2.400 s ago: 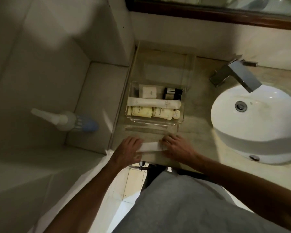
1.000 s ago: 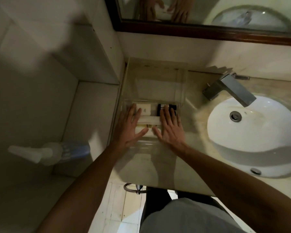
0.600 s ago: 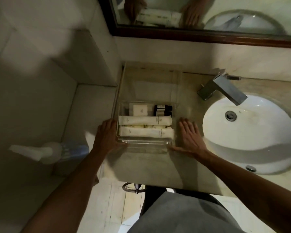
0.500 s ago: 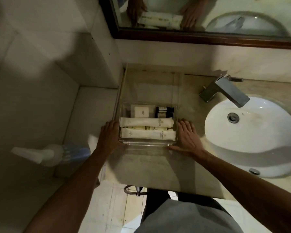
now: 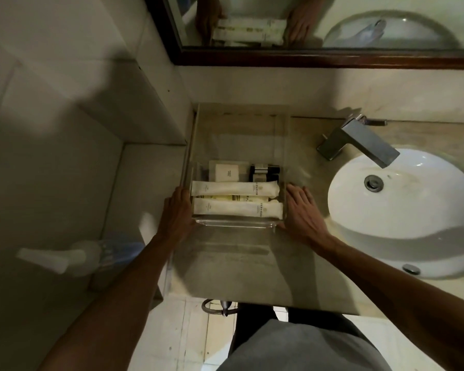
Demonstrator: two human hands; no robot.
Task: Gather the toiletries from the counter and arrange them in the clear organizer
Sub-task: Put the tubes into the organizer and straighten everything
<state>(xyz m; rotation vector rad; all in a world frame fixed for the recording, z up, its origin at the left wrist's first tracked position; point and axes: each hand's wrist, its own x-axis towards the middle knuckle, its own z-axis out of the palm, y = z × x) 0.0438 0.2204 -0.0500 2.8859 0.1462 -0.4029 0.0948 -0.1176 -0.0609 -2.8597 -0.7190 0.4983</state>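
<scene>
Both my hands lie flat and open against the clear organizer (image 5: 236,224): left hand (image 5: 178,210) at its left wall, right hand (image 5: 300,210) at its right. Forearms reach forward over the counter (image 5: 225,263).

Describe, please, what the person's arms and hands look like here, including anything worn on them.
Both forearms are bare, with no sleeves visible. The left hand and right hand are ungloved, and no ring, watch or bracelet is visible. The image is dim, so finer detail cannot be told.
</scene>
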